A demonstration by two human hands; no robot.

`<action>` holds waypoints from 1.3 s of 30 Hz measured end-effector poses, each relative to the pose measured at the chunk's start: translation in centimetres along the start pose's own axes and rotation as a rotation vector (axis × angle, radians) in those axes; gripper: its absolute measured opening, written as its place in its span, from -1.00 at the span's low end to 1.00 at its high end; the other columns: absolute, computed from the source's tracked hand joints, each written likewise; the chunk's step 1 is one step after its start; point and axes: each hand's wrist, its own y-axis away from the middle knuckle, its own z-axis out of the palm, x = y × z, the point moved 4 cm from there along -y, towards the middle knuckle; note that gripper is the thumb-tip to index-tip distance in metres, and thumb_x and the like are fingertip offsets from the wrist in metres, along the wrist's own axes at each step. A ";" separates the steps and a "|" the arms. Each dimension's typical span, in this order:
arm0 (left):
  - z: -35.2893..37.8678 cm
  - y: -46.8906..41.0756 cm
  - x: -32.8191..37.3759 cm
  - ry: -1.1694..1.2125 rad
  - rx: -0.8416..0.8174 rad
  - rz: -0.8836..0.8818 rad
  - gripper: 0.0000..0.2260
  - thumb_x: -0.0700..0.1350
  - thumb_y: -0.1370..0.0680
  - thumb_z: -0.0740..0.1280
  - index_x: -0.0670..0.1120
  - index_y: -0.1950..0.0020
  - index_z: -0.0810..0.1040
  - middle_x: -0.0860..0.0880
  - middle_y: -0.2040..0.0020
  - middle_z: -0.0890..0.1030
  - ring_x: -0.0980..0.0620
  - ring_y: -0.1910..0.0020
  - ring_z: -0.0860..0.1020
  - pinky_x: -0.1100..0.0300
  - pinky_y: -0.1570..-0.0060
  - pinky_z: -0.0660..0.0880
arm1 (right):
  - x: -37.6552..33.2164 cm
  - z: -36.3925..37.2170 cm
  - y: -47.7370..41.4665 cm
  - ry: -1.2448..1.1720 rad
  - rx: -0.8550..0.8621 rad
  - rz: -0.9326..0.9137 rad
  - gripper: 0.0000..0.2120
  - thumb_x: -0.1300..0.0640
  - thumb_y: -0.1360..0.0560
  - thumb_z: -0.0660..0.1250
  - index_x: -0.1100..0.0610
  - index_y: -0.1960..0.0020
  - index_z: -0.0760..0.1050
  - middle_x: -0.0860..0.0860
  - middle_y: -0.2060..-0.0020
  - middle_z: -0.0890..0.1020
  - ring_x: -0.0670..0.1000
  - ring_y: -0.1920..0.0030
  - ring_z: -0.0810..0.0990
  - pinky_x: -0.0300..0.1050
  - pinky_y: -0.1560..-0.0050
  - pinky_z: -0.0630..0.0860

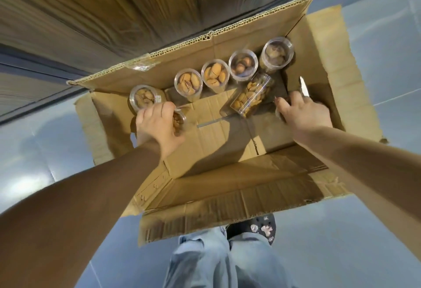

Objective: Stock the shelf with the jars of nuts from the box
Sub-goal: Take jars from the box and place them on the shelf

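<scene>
An open cardboard box [227, 158] stands on the floor below me. Several clear jars of nuts stand along its far wall, among them one at the left [142, 97] and one at the right corner [276, 54]. Another jar [249, 96] lies on its side on the box bottom. My left hand [157, 126] grips a jar of nuts [178, 120] near the left wall, fingers curled over its top. My right hand [303, 114] reaches down by the right wall and curls round another jar, which it mostly hides.
A wood-grain shelf front [114, 9] rises just beyond the box. The box flaps [330, 60] spread outward on all sides. Grey tiled floor [376, 230] surrounds the box. My jeans [216, 262] and a dark shoe [259, 228] are at its near edge.
</scene>
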 end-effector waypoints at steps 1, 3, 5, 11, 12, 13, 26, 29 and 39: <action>-0.5 0.7 0.3 0.084 -0.037 -0.029 -0.38 0.11 -0.36 0.43 -0.04 -0.33 0.30 -0.04 -0.29 0.40 -0.10 -0.30 0.35 0.00 -0.35 0.22 | -0.2 -0.7 0.6 -0.013 0.027 -0.010 -0.34 0.09 -0.44 0.36 0.03 -0.43 0.11 0.14 -0.24 0.38 0.18 -0.24 0.42 0.02 -0.07 0.44; -1.6 2.1 1.0 0.295 -0.130 -0.095 -0.36 0.10 -0.33 0.48 -0.01 -0.31 0.29 -0.02 -0.25 0.38 -0.08 -0.19 0.43 0.00 -0.19 0.41 | -0.5 -2.4 2.4 -0.105 0.057 0.000 -0.36 -0.11 -0.36 0.40 0.01 -0.34 0.22 0.12 -0.21 0.44 0.20 -0.24 0.39 0.06 -0.12 0.40; -3.5 4.1 2.1 0.398 -0.157 -0.123 -0.35 0.10 -0.29 0.51 0.01 -0.28 0.29 -0.01 -0.21 0.39 -0.06 -0.09 0.48 0.05 -0.01 0.49 | -1.1 -4.0 5.3 -0.224 0.036 0.002 -0.34 -0.22 -0.31 0.41 -0.01 -0.28 0.25 0.11 -0.19 0.46 0.20 -0.23 0.39 0.06 -0.12 0.39; -13.9 11.6 4.6 0.422 -0.099 -0.184 -0.36 0.07 -0.28 0.52 0.04 -0.27 0.30 0.00 -0.20 0.42 -0.07 -0.08 0.50 0.14 0.10 0.39 | -3.1 -11.7 15.8 -0.552 -0.035 -0.025 -0.38 -0.09 -0.31 0.46 0.02 -0.25 0.25 0.12 -0.15 0.36 0.19 -0.15 0.40 0.02 0.02 0.49; -16.1 13.3 4.8 0.450 -0.070 -0.220 -0.35 0.06 -0.29 0.52 0.04 -0.27 0.30 -0.01 -0.20 0.42 -0.06 -0.08 0.50 0.15 0.10 0.37 | -3.2 -13.7 17.8 -0.568 -0.012 -0.042 -0.38 -0.08 -0.31 0.46 0.01 -0.25 0.25 0.12 -0.14 0.35 0.19 -0.16 0.39 0.01 0.04 0.49; -18.2 15.1 4.9 0.497 -0.043 -0.261 -0.35 0.05 -0.29 0.52 0.04 -0.28 0.30 -0.02 -0.20 0.42 -0.05 -0.07 0.49 0.16 0.09 0.37 | -3.2 -15.9 19.7 -0.580 0.016 -0.057 -0.40 -0.08 -0.31 0.45 0.00 -0.24 0.26 0.11 -0.14 0.35 0.18 -0.16 0.38 0.00 0.05 0.47; -41.7 40.7 -0.7 0.875 0.430 -0.443 -0.49 0.01 -0.19 0.52 0.10 -0.06 0.41 0.00 -0.05 0.50 -0.02 -0.01 0.51 0.05 -0.01 0.51 | -7.1 -41.4 44.5 -0.503 0.528 -0.469 -0.36 -0.15 -0.35 0.40 -0.07 -0.37 0.29 0.03 -0.14 0.40 0.11 -0.18 0.36 -0.04 -0.05 0.46; -44.7 45.6 -3.5 0.922 0.517 -0.464 -0.52 0.03 -0.15 0.49 0.18 0.00 0.40 0.04 -0.02 0.53 -0.01 0.00 0.53 0.03 0.00 0.52 | -10.4 -44.4 48.5 -0.464 0.555 -0.558 -0.34 -0.17 -0.38 0.39 -0.09 -0.40 0.26 -0.01 -0.17 0.39 0.07 -0.20 0.37 -0.05 -0.10 0.49; -50.2 55.7 -20.9 0.936 0.699 -0.506 -0.29 0.08 -0.19 0.53 0.10 -0.32 0.41 0.04 -0.20 0.50 0.00 -0.15 0.50 0.00 -0.14 0.52 | -28.9 -49.3 55.4 -0.480 0.556 -0.742 -0.41 -0.20 -0.31 0.41 -0.17 -0.29 0.31 -0.12 -0.16 0.47 -0.05 -0.14 0.46 -0.15 -0.08 0.54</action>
